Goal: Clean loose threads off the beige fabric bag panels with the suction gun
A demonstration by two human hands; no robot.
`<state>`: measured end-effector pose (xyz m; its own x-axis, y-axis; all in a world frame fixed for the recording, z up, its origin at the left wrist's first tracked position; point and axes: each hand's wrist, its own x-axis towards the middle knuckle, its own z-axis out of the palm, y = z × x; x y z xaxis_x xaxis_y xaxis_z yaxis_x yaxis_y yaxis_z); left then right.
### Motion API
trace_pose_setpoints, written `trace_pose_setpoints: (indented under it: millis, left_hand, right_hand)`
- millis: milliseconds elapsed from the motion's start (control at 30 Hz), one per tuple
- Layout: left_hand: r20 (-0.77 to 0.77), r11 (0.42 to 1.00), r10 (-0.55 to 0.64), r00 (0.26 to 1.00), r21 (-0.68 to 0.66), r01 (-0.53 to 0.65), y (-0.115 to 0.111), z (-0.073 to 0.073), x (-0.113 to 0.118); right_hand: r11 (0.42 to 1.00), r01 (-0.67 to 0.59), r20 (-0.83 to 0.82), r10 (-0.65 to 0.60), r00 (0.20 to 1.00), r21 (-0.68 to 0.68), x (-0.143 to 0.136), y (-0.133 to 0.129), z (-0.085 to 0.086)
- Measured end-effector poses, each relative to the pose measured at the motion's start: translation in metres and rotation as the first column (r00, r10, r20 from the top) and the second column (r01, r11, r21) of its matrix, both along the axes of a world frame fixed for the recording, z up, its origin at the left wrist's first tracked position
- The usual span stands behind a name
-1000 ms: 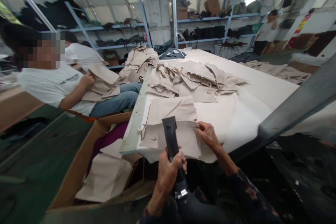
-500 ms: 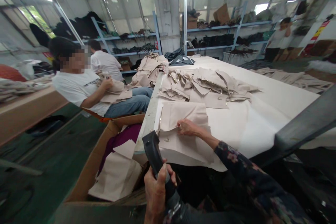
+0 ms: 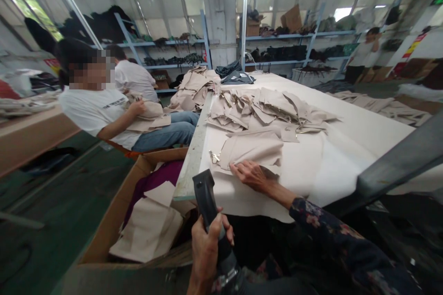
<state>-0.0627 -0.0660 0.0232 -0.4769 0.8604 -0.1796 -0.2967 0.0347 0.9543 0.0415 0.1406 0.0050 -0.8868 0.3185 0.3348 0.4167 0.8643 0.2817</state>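
My left hand (image 3: 209,244) is wrapped round a black hose nozzle (image 3: 206,193), its tip upright beside the table's near corner. A ribbed hose runs down from it to the right. My right hand (image 3: 251,174) rests on the near edge of a beige fabric piece (image 3: 254,150), its fingers stretched out over the cloth. A gold zipper end (image 3: 215,156) sticks out at the left side of this piece. Just behind it lies a heap of beige fabric pieces (image 3: 256,108) with gold zippers.
The pale table (image 3: 311,175) runs away to the right, with dark garments (image 3: 238,77) at its far end. A cardboard box (image 3: 98,235) of beige and purple cloth stands at the left. Beyond it a co-worker (image 3: 100,110) sits holding fabric. A metal bar (image 3: 398,161) slants in at right.
My right hand has gone from a pinch to stretched fingers. The beige piece has shifted away towards the heap, and its lower layer no longer spreads towards me. My left hand still holds the nozzle.
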Motion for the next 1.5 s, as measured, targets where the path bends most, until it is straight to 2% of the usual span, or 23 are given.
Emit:
trace_pose_setpoints:
  millis: [67,233,333,433,533,667,867,933,1000,1167,1333,1433,1500]
  left_hand:
    - [0.010,0.999,-0.040,0.999,-0.014,0.040,0.003,-0.002,0.001]
    - [0.046,0.990,-0.137,0.989,-0.035,0.139,0.013,-0.006,0.010]
    - [0.056,0.980,-0.191,0.980,-0.050,0.194,0.023,-0.007,0.016]
    - [0.076,0.972,-0.216,0.974,-0.078,0.221,0.038,-0.006,0.015]
    - [0.091,0.971,-0.215,0.972,-0.087,0.223,0.052,-0.006,0.008]
    - [0.114,0.980,-0.172,0.979,-0.076,0.181,0.051,-0.004,0.002]
    - [0.115,0.996,-0.040,0.993,-0.081,0.049,0.021,0.003,0.000]
    - [0.094,0.996,-0.032,0.995,-0.084,0.040,0.014,0.006,0.002]
    - [0.079,0.992,-0.071,0.994,-0.095,0.078,0.012,0.007,0.005]
    - [0.091,0.971,-0.180,0.979,-0.144,0.192,0.026,-0.001,0.013]
    - [0.068,0.987,-0.080,0.994,-0.136,0.089,0.048,-0.002,-0.003]
    - [0.008,0.995,-0.029,1.000,-0.093,0.030,0.054,0.006,-0.017]
    - [-0.016,0.998,-0.031,0.999,-0.050,0.030,0.056,0.012,-0.021]
  right_hand:
    - [1.000,0.017,-0.025,-0.017,1.000,-0.009,0.005,-0.006,-0.008]
    - [0.999,0.041,-0.129,-0.043,0.991,-0.025,0.009,-0.014,-0.014]
    - [0.999,0.042,-0.228,-0.044,0.973,-0.014,0.010,-0.021,-0.026]
    - [0.999,0.019,-0.320,-0.031,0.947,-0.042,0.010,-0.030,-0.040]
    - [0.990,0.070,-0.365,-0.109,0.925,-0.118,0.007,-0.038,-0.046]
    - [0.963,0.156,-0.291,-0.218,0.932,-0.221,0.003,-0.039,-0.041]
    - [0.929,0.206,-0.199,-0.274,0.941,-0.307,0.002,-0.039,-0.031]
    - [0.923,0.207,-0.193,-0.278,0.941,-0.324,0.002,-0.040,-0.031]
    - [0.922,0.208,-0.201,-0.283,0.938,-0.328,0.002,-0.041,-0.032]
    - [0.934,0.192,-0.243,-0.270,0.932,-0.301,0.002,-0.039,-0.036]
    - [0.935,0.185,-0.212,-0.255,0.943,-0.303,0.003,-0.043,-0.036]
    - [0.909,0.218,-0.119,-0.275,0.954,-0.355,0.007,-0.050,-0.023]
    - [0.884,0.198,-0.024,-0.229,0.973,-0.423,0.010,-0.050,-0.003]
